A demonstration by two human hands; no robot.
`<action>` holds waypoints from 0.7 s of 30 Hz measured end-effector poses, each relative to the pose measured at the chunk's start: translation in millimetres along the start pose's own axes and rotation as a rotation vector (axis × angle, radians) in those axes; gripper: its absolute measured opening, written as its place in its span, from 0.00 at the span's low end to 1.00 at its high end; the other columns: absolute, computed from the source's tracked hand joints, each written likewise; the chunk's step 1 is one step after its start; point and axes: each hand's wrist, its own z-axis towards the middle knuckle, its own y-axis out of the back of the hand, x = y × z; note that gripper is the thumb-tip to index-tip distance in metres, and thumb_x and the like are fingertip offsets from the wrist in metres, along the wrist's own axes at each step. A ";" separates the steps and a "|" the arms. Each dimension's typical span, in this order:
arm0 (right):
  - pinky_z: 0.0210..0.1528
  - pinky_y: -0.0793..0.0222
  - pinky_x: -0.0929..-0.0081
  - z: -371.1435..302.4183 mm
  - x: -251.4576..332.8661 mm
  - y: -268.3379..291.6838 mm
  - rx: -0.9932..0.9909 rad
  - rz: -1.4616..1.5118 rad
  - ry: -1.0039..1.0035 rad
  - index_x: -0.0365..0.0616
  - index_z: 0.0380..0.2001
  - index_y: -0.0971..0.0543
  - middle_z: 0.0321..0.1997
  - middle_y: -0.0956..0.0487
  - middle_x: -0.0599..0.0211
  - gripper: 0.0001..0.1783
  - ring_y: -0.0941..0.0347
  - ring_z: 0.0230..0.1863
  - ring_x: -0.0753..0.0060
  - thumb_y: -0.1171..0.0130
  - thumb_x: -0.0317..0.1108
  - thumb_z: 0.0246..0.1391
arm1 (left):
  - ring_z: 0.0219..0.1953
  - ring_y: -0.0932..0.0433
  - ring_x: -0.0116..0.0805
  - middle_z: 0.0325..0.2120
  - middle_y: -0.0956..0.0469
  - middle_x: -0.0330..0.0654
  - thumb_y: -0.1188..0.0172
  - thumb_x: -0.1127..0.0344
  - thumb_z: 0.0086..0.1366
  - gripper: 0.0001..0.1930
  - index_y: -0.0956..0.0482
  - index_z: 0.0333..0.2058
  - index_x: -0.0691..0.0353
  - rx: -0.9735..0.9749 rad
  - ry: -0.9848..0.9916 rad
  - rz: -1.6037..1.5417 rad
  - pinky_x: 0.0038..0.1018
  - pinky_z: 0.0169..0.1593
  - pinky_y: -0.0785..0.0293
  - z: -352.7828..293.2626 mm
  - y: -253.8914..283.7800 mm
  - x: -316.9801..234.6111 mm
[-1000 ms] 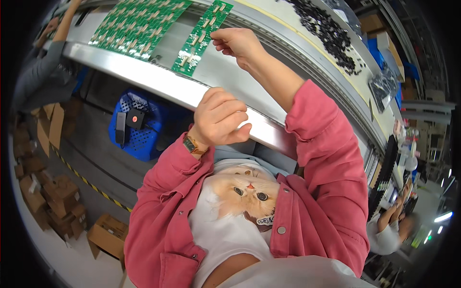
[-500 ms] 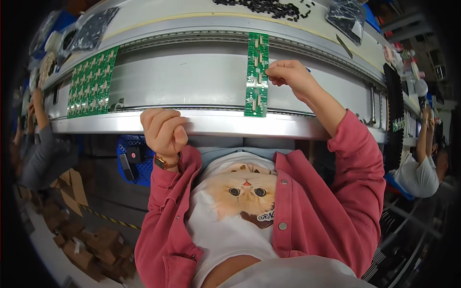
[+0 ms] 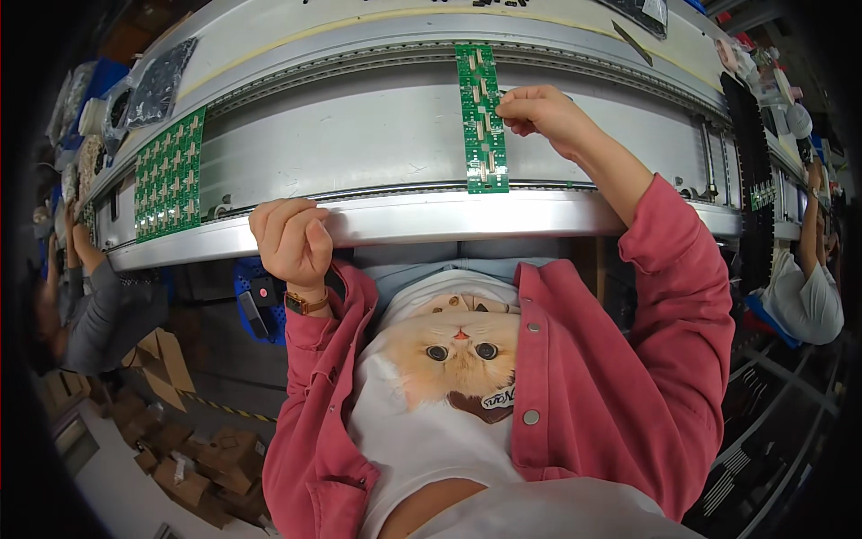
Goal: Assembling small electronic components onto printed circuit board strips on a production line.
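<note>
A narrow green circuit board [image 3: 481,135] with pale connectors spans the metal conveyor track, between its far and near rails. At its right edge, the fingertips of my right hand [image 3: 549,117] are pinched together and touch the board; whatever they may hold is hidden. My left hand [image 3: 292,241] rests at the near metal rail [image 3: 449,218], to the left of the board. Its fingers are curled in with the thumb against them, and I cannot see what is inside. A gold-toned watch [image 3: 307,304] sits on that wrist.
A wider green circuit-board panel [image 3: 171,175] lies across the track at the left. Beyond the far rail are a few small black parts [image 3: 498,3], a dark flat tool [image 3: 632,42] and a plastic bag [image 3: 162,83]. Co-workers sit at both sides; cardboard boxes [image 3: 184,481] lie on the floor.
The view has shifted, so most of the black parts pile has left the top edge. Both hands keep nearly the same places relative to the narrow board and near rail.
</note>
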 end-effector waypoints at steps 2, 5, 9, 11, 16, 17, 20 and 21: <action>0.27 0.41 0.88 0.7 -0.3 2.0 0.007 -0.002 -0.003 0.40 0.20 0.22 0.19 0.27 0.71 0.07 0.35 0.21 0.82 0.44 0.30 0.48 | 0.30 0.31 0.34 0.24 0.24 0.36 0.46 0.64 0.55 0.09 0.22 0.19 0.58 0.005 -0.006 -0.002 0.28 0.40 0.35 0.3 -0.5 0.4; 0.29 0.40 0.89 1.2 -1.9 4.3 0.036 -0.028 -0.009 0.42 0.22 0.22 0.21 0.27 0.72 0.06 0.36 0.22 0.83 0.44 0.31 0.49 | 0.30 0.31 0.34 0.24 0.24 0.36 0.46 0.64 0.55 0.09 0.22 0.19 0.58 0.004 -0.016 -0.003 0.28 0.40 0.35 -0.5 -1.0 0.9; 0.29 0.40 0.89 0.4 -3.0 3.7 0.034 -0.027 0.000 0.42 0.22 0.22 0.20 0.27 0.72 0.06 0.36 0.22 0.83 0.44 0.31 0.49 | 0.30 0.31 0.34 0.24 0.24 0.36 0.46 0.65 0.55 0.09 0.22 0.19 0.58 0.004 -0.016 0.001 0.28 0.40 0.35 -0.6 -0.7 -0.4; 0.29 0.40 0.89 0.7 -3.9 3.8 0.033 -0.026 0.001 0.42 0.22 0.22 0.20 0.27 0.72 0.07 0.36 0.22 0.83 0.44 0.31 0.49 | 0.30 0.31 0.34 0.24 0.24 0.36 0.46 0.65 0.55 0.09 0.22 0.19 0.58 0.006 -0.014 0.001 0.28 0.40 0.35 -0.9 -0.5 -0.6; 0.28 0.40 0.90 5.0 -7.3 6.1 0.022 -0.028 0.001 0.42 0.22 0.22 0.20 0.27 0.72 0.07 0.36 0.22 0.83 0.44 0.31 0.50 | 0.29 0.31 0.34 0.24 0.24 0.36 0.46 0.65 0.55 0.09 0.23 0.19 0.58 0.003 -0.012 -0.009 0.28 0.40 0.35 -0.8 -1.6 0.0; 0.28 0.40 0.89 5.6 -7.0 5.7 0.014 -0.025 0.010 0.41 0.21 0.22 0.20 0.27 0.72 0.07 0.35 0.21 0.83 0.44 0.31 0.49 | 0.29 0.31 0.34 0.24 0.24 0.36 0.46 0.65 0.55 0.09 0.23 0.19 0.58 0.000 -0.014 -0.010 0.28 0.40 0.35 -0.4 -2.1 0.1; 0.25 0.40 0.87 6.7 -5.5 3.0 -0.007 -0.013 0.037 0.39 0.20 0.22 0.18 0.27 0.70 0.07 0.34 0.21 0.81 0.42 0.32 0.45 | 0.29 0.31 0.33 0.24 0.24 0.35 0.45 0.66 0.54 0.08 0.23 0.19 0.59 -0.008 -0.023 -0.010 0.28 0.39 0.35 3.0 -1.5 -0.2; 0.25 0.40 0.87 6.8 -6.5 2.5 -0.007 -0.013 0.031 0.39 0.20 0.22 0.18 0.27 0.70 0.07 0.34 0.21 0.81 0.42 0.32 0.45 | 0.29 0.31 0.33 0.24 0.24 0.35 0.45 0.66 0.54 0.08 0.23 0.19 0.59 -0.004 -0.019 -0.012 0.28 0.39 0.35 3.4 -1.4 -0.1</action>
